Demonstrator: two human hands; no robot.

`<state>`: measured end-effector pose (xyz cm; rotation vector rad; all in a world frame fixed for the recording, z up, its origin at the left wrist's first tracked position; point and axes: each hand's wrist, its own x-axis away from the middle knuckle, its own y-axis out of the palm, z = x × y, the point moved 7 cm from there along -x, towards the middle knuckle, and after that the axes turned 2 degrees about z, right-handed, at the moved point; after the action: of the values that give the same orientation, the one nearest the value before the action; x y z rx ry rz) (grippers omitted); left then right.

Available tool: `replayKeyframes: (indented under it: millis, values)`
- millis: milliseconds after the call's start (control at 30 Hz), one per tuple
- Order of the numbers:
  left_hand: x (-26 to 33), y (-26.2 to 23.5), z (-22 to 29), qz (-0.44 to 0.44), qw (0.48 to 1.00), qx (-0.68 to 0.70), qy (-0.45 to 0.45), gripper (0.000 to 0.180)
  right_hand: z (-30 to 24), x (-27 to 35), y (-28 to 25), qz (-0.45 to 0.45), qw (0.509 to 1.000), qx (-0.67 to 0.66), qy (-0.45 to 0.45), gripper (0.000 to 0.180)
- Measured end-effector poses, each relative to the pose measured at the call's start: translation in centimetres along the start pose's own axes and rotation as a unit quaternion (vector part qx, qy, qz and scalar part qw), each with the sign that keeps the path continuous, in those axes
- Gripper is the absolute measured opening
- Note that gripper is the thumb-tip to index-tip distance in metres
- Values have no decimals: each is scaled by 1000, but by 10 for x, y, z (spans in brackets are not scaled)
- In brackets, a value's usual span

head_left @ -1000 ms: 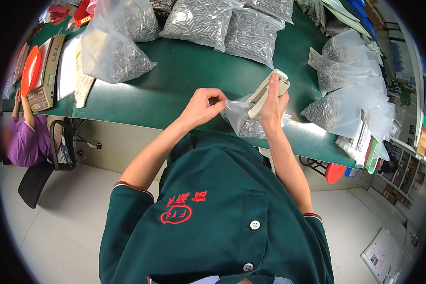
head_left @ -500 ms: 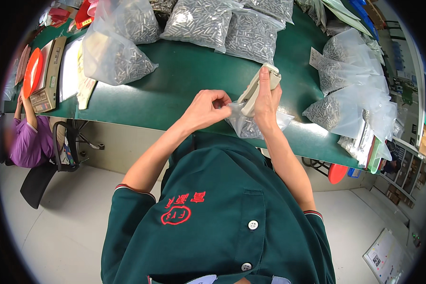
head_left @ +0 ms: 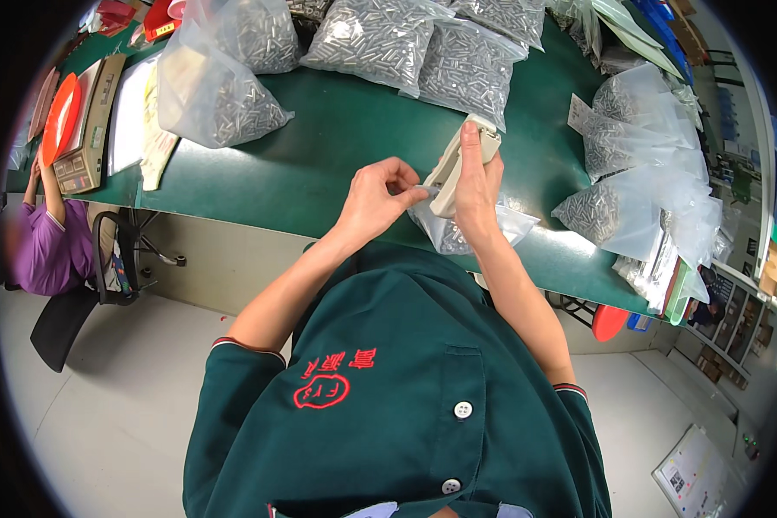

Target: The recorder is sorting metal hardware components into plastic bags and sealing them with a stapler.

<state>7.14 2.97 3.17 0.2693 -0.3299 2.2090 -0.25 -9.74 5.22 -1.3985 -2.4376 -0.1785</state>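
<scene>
My right hand (head_left: 477,186) is wrapped round a cream stapler (head_left: 445,177), with the thumb along its upper arm. The stapler's lower end reaches the top edge of a clear plastic bag (head_left: 445,237) lying at the table's near edge. Small metal parts show inside the bag, but their exact shape is hard to make out. With fingertips together, my left hand (head_left: 375,197) pinches the bag's upper left corner, close beside the stapler. Part of the bag is hidden behind the stapler and my right hand.
Large clear bags of metal pins (head_left: 371,43) lie across the back of the green table (head_left: 337,129). More filled bags (head_left: 591,211) stand at right. Left are a bag of pins (head_left: 233,112), a cardboard box (head_left: 91,129) and a red tray (head_left: 60,121). A person in purple (head_left: 56,250) sits beyond.
My right hand and the stapler have shifted slightly left and turned a little more upright. My left hand keeps its pinch on the bag. The whole view has shifted slightly.
</scene>
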Motion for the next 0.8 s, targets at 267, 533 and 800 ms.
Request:
replayKeyframes:
  millis: [267,533,800]
  values:
    - [2,-3,-5,9,1000,11,20,12,-1,-1,11,-11,1000,6,19,44]
    - [4,-6,-11,13,1000,13,3,16,5,-8,18,-11,1000,5,15,43]
    - [5,-3,-12,15,999,40,7,16,6,-8,16,-9,1000,17,-3,44]
